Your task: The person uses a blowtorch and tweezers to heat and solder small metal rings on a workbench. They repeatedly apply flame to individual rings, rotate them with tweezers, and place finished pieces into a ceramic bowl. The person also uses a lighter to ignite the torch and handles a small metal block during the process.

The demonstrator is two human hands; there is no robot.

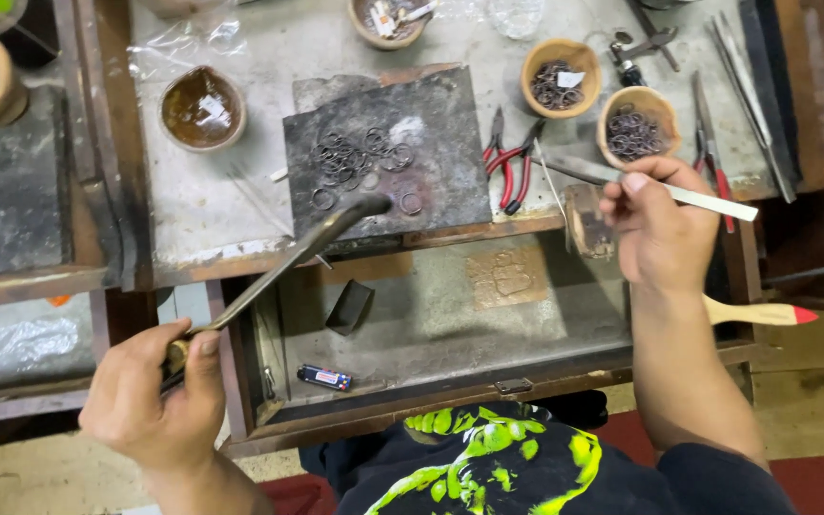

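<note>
Dark charred block (385, 153) holds loose wire rings (360, 157) at twelve o'clock; our left hand (159, 396) grips the torch (283, 262), right hand (660, 224) pinches long steel tweezers (655, 184), so overheating might melt them.

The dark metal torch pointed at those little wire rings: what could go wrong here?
1. The long dark metal torch aims at small loose wire rings on the charred grey slab; they might scatter.
2. The red-handled pliers lie just beside the slab and could get hot.
3. The right hand holding flat steel tweezers is close by.
</note>
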